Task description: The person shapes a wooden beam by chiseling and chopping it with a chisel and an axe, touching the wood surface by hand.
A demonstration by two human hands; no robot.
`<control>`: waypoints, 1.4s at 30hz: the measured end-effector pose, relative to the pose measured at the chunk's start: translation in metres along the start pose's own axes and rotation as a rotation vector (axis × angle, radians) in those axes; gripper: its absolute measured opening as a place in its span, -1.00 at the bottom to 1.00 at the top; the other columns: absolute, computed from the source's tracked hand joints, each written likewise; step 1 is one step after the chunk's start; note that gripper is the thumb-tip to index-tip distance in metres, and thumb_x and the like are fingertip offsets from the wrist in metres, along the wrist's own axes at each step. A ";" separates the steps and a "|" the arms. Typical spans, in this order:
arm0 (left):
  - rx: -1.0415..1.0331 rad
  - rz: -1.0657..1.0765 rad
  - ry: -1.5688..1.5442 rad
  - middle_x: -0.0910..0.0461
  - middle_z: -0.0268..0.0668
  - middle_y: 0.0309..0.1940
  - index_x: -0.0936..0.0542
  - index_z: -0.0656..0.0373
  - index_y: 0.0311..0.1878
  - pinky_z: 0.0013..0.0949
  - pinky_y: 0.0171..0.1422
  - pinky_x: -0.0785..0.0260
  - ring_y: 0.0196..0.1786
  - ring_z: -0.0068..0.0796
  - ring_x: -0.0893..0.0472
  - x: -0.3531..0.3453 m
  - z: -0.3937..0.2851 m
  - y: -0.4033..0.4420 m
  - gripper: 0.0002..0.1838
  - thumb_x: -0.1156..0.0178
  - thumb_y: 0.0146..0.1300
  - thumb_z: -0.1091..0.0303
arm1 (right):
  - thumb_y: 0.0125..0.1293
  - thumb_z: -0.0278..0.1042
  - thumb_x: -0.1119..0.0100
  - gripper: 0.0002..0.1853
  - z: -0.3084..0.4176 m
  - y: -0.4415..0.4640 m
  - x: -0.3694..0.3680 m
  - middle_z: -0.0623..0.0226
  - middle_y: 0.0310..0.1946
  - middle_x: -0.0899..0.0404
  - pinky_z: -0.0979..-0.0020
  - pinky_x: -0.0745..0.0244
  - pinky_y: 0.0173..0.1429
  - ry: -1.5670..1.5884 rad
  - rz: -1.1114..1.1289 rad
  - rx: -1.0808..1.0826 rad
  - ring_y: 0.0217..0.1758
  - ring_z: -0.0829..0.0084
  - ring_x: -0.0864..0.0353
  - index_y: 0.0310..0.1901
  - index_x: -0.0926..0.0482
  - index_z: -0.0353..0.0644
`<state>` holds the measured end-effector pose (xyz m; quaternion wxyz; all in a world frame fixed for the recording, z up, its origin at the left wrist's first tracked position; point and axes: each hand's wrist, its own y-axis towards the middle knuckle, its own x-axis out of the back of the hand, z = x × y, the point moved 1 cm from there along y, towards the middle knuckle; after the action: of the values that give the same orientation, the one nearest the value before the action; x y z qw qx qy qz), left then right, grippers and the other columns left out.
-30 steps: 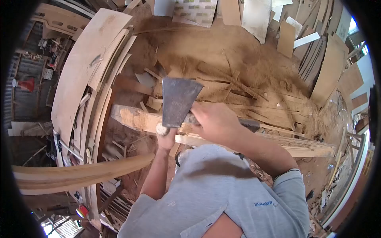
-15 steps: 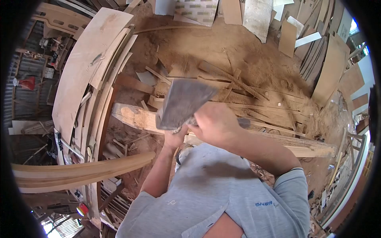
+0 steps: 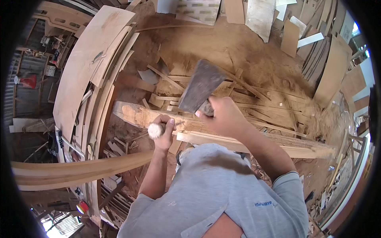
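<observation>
My right hand (image 3: 225, 117) is closed round the grip of an axe, right of its wide dark metal head (image 3: 202, 85), which is raised above a long timber beam (image 3: 139, 116). Lower on the left, my left hand (image 3: 164, 129) is wrapped round a tool handle with a pale, rounded end (image 3: 155, 131). A thin dark part, seemingly the tool's shaft, shows right of that hand at the beam. The axe head and the pale handle end are apart. Along the beam's near side lies a pale wood strip (image 3: 198, 139).
Stacked plywood sheets (image 3: 85, 59) stand at the left, with a curved moulded board (image 3: 91, 173) jutting in below them. Sawdust and scrap strips (image 3: 254, 93) cover the ground beyond the beam. Panels (image 3: 331, 73) lean at the right.
The axe head has lifted away from the left hand, up and to the right, after covering the handle end half a second ago. The pale handle end shows again.
</observation>
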<state>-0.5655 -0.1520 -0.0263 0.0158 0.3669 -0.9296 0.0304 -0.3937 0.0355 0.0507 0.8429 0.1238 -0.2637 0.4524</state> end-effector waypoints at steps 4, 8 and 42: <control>-0.579 0.275 0.178 -0.58 -0.27 -0.46 -0.54 0.16 -0.30 -0.34 -0.21 -0.46 -0.40 -0.37 -0.57 -0.035 -0.045 0.003 -0.85 -0.37 0.22 0.51 | 0.38 0.11 -0.47 -0.50 0.011 0.011 0.013 0.31 -0.47 -0.62 0.28 -0.57 -0.26 0.395 0.203 -0.489 -0.37 0.45 -0.69 -0.18 -0.64 -0.27; -0.783 0.662 0.253 -0.61 -0.15 -0.15 -0.59 0.15 -0.11 -0.13 0.03 -0.51 -0.09 -0.11 -0.62 -0.093 -0.049 -0.008 -0.65 -0.42 -0.01 0.49 | 0.28 -0.06 -0.59 -0.59 -0.049 0.012 -0.033 0.40 -0.40 -0.64 0.39 -0.50 -0.30 0.713 0.094 -0.392 -0.39 0.58 -0.59 -0.21 -0.61 -0.23; 0.176 1.482 1.235 -0.72 -0.20 0.23 -0.72 -0.04 0.26 0.17 0.70 -0.07 0.41 -0.09 -0.56 0.002 0.118 0.057 -0.16 -0.68 -0.22 -0.05 | 0.19 -0.40 -0.47 -0.70 -0.108 -0.025 -0.029 0.31 -0.48 -0.61 0.36 -0.55 -0.34 0.570 0.010 -0.678 -0.45 0.48 -0.64 -0.19 -0.52 -0.31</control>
<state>-0.6066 -0.1198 -0.1462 0.4506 -0.3931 -0.7474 0.2895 -0.3501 0.0495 -0.0544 0.8727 -0.2907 -0.1550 0.3603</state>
